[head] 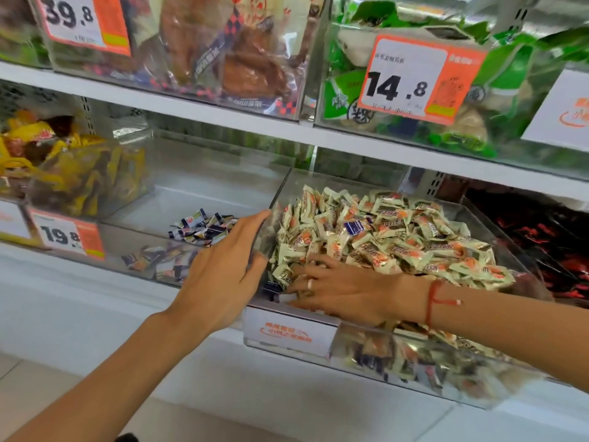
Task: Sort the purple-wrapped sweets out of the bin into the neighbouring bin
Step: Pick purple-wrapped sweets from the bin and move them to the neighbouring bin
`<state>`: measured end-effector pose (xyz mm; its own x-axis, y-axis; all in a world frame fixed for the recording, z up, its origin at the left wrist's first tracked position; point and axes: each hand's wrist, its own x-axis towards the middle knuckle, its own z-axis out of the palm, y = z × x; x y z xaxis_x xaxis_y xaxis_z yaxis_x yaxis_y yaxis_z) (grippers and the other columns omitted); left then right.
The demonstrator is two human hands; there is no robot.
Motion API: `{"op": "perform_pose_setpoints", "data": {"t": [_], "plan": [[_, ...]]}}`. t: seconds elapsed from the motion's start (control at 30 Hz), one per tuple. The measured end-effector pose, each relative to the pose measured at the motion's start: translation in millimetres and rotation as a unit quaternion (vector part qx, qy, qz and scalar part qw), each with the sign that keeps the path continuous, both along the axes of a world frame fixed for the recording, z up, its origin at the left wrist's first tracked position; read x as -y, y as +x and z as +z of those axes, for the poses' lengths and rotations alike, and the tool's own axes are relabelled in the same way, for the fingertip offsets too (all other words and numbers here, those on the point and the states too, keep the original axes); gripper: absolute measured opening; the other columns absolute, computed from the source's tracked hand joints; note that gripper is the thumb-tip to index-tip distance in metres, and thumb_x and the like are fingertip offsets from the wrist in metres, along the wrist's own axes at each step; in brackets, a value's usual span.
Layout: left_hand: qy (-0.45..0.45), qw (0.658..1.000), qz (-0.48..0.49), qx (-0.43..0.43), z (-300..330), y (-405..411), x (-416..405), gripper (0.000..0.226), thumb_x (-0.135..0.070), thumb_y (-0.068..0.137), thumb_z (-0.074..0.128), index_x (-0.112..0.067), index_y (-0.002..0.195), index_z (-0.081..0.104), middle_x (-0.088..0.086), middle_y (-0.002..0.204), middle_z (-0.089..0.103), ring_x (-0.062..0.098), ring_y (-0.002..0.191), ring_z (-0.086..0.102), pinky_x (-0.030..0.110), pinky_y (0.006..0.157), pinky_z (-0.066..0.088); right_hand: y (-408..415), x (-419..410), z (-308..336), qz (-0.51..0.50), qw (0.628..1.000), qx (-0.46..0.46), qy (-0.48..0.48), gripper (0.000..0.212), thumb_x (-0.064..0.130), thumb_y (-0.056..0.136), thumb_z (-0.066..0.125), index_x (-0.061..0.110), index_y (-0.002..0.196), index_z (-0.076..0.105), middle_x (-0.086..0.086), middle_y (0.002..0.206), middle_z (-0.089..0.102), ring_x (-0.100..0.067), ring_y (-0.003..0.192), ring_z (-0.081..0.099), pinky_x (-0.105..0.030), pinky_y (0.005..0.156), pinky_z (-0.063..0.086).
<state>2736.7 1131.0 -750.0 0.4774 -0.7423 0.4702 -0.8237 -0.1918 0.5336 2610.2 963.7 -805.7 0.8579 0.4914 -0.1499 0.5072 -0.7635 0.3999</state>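
A clear bin (414, 374) on the lower shelf is heaped with cream-and-orange wrapped sweets (398, 237). One purple-wrapped sweet (354, 227) lies on top of the heap; another purple sweet (273, 288) shows at the bin's front left corner. My right hand (338, 288) lies flat in the heap with straight fingers reaching toward that corner sweet. My left hand (223, 269) rests open against the wall between the two bins. The neighbouring clear bin (204, 199) to the left holds a small pile of purple-wrapped sweets (200, 229).
A bin of yellow-wrapped snacks (63, 173) stands further left with a 19.8 price tag (68, 236). A bin of dark red packets (541, 237) is at the right. The shelf above carries bins of larger packets and price tags 39.8 and 14.8.
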Motion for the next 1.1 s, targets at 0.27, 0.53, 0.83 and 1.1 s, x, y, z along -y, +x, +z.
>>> {"op": "perform_pose_setpoints", "data": {"t": [0.27,0.53,0.83,1.1], "plan": [[-0.011,1.0,-0.003,-0.001,-3.4,2.2,-0.4,0.055,-0.018,0.097,0.045,-0.034,0.146,0.027,-0.01,0.131,0.052,0.009,0.088,0.054,0.027,0.072,0.04,3.2,23.8,56.4,-0.163,0.98,0.113,-0.007,0.038,0.038,0.079,0.068,0.027,0.115,0.06,-0.003,0.12,0.061,-0.024,0.111,0.053,-0.05,0.094,0.04],[-0.003,1.0,0.005,-0.001,-0.4,1.2,-1.6,0.057,-0.02,0.095,0.047,-0.034,0.147,0.026,-0.016,0.107,0.054,0.004,0.065,0.053,0.017,0.059,0.035,-26.0,66.5,98.2,-0.404,0.894,0.188,0.04,0.047,0.049,0.099,0.03,0.034,0.143,0.034,0.001,0.144,0.04,-0.02,0.134,0.031,-0.043,0.109,0.019],[0.012,0.999,0.03,-0.005,5.6,3.4,1.6,0.058,-0.024,0.092,0.055,-0.039,0.141,0.028,-0.018,0.121,0.052,0.0,0.057,0.05,0.016,0.052,0.035,-32.3,74.2,109.1,-0.471,0.866,0.085,0.145,0.049,0.055,0.098,0.027,0.047,0.146,0.023,0.009,0.16,0.012,-0.016,0.147,0.003,-0.045,0.117,-0.004],[-0.015,0.995,0.056,0.079,13.7,-3.2,6.0,0.058,-0.018,0.085,0.063,-0.025,0.139,0.043,-0.011,0.136,0.05,0.009,0.106,0.059,0.016,0.078,0.043,-15.6,38.8,88.5,-0.334,0.929,0.08,0.142,0.047,0.012,0.092,0.053,0.028,0.136,0.05,0.005,0.138,0.052,-0.015,0.129,0.041,-0.043,0.11,0.035]]}}
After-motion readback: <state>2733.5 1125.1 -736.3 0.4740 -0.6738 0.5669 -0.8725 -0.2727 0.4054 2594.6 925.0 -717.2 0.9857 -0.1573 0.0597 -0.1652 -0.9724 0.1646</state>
